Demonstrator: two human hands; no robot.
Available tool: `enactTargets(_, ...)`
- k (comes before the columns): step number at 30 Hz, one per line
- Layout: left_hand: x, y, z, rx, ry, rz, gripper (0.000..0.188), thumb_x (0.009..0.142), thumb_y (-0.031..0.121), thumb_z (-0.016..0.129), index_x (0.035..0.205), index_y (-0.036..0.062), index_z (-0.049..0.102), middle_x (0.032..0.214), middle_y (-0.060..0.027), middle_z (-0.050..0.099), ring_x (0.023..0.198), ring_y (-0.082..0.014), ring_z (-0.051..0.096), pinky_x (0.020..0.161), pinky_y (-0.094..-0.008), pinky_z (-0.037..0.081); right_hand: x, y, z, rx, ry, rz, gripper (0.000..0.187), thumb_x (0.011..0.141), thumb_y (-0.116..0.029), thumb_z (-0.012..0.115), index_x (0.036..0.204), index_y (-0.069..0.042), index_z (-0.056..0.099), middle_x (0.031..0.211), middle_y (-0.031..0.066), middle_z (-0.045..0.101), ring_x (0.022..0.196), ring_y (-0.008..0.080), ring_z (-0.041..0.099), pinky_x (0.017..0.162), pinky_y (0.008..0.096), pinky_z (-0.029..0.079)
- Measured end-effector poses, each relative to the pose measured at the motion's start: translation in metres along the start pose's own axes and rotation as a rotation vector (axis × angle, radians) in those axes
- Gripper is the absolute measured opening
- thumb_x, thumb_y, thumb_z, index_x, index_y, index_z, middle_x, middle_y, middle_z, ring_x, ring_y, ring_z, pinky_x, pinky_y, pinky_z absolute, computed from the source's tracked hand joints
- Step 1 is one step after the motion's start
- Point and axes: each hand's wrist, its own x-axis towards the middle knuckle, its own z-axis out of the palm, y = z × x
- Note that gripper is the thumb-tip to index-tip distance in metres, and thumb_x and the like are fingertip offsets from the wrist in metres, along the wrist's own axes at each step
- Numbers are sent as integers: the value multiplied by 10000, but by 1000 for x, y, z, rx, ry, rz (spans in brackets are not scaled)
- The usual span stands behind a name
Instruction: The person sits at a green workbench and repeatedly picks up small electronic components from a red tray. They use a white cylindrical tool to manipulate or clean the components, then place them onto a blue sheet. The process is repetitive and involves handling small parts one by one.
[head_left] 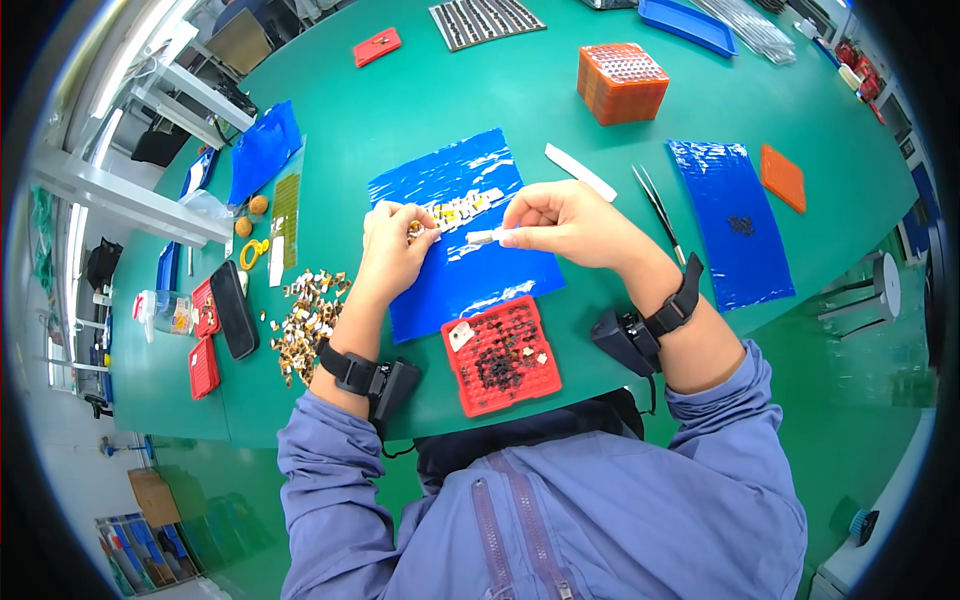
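Note:
My left hand (396, 250) is closed, thumb and fingertips pinching a small gold-brown and white piece (415, 231), partly hidden by the fingers. Opposite it, my right hand (568, 224) pinches a small whitish strip (481, 238), its end pointing toward the left hand. Both hands are over a blue sheet (480, 285) laid on the green table. Behind the fingertips, a slanting row of small white and yellow pieces (466, 207) lies on that sheet. Nearer to me is a red pegged tray (548, 380) scattered with small black parts (498, 362).
Beside my left forearm spreads a loose pile of small white and brown pieces (305, 325). Tweezers (657, 210) and a white flat strip (580, 171) lie right of the sheet. Farther right is another blue sheet (745, 270); a stack of orange trays (622, 92) stands behind.

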Motion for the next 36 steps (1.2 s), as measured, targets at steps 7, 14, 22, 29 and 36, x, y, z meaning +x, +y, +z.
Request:
enactTargets(7, -4, -10, -28, -90, 231, 109, 249, 754, 141, 705, 941, 45, 571, 885, -110, 569, 866, -260, 553, 794, -364, 440, -1, 0, 0, 29, 28, 16, 159, 783, -173, 721, 802, -40, 635, 632, -42, 521, 580, 30, 445, 503, 204, 357)
enactTargets(14, -48, -43, -97, -68, -22, -164, 220, 779, 144, 686, 926, 4, 603, 908, -110, 615, 853, -213, 584, 766, -321, 466, -3, -6, 5, -29, -1, 23, 157, 788, -168, 713, 828, -29, 651, 643, -28, 551, 574, 25, 468, 487, 199, 369)
enactTargets(22, -67, -60, -77, 206, -27, -65, 164, 741, 97, 692, 873, 47, 609, 831, -86, 554, 817, -242, 545, 752, -345, 443, -4, -4, 6, -15, -17, 26, 152, 797, -154, 705, 829, -19, 641, 642, -27, 547, 571, 20, 460, 478, 192, 355)
enactTargets(29, -63, -66, -72, 145, -94, -125, 107, 765, 99, 665, 842, 66, 600, 891, -111, 503, 928, -294, 482, 826, -383, 403, -3, -2, 5, -67, -14, -14, 150, 801, -144, 701, 836, -19, 626, 632, -42, 537, 558, 9, 441, 476, 188, 349)
enactTargets(36, -63, -58, -86, -207, 66, -144, 108, 886, 95, 566, 877, 9, 502, 724, -49, 551, 636, -122, 517, 591, -271, 433, -8, -7, 11, -58, -21, -7, 155, 801, -139, 706, 856, -8, 642, 645, -39, 562, 554, 7, 441, 477, 183, 355)
